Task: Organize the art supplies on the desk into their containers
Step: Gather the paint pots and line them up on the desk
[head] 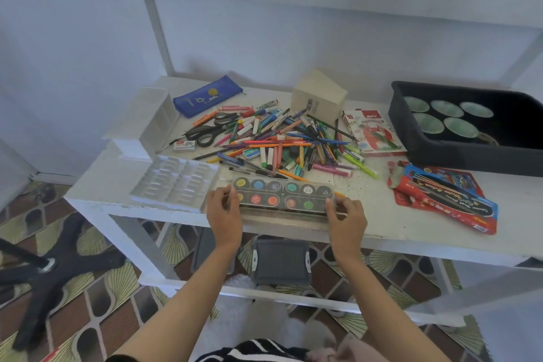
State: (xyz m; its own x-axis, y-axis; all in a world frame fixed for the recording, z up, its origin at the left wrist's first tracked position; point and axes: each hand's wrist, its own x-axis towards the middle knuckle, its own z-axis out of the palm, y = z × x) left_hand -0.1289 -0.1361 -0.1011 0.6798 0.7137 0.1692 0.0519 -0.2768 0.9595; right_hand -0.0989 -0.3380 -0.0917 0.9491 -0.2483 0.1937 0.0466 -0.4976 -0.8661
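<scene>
Two bare hands are gripping a long clear plastic case of round watercolour pans (283,195), one at each end. The left hand (224,213) is curling its fingers round the left end of the case. The right hand (346,219) is clamping the right end, thumb on the near side and fingers wrapped over the top. The case is sitting at the front edge of the white painted desk (382,214), straight in front of the person.

Just behind the case, a loose heap of coloured pens, markers and pencils (282,138) is sprawling across the middle of the desk. A pair of black-handled scissors (205,134) is lying at the heap's left edge. A blue zipped fabric pencil case (207,96) is resting further back. A white moulded plastic palette tray (176,182) is lying just left of the left hand, and a white plastic compartment organiser (152,117) is standing behind it. A pale cardboard box (318,97) is sitting at the back. To its right, a red-and-white craft booklet (373,132) is lying beside a black plastic tub (470,153) holding pale green round dishes (446,108). A red-and-blue packet of paintbrushes (446,197) is lying to the right of the right hand.
</scene>
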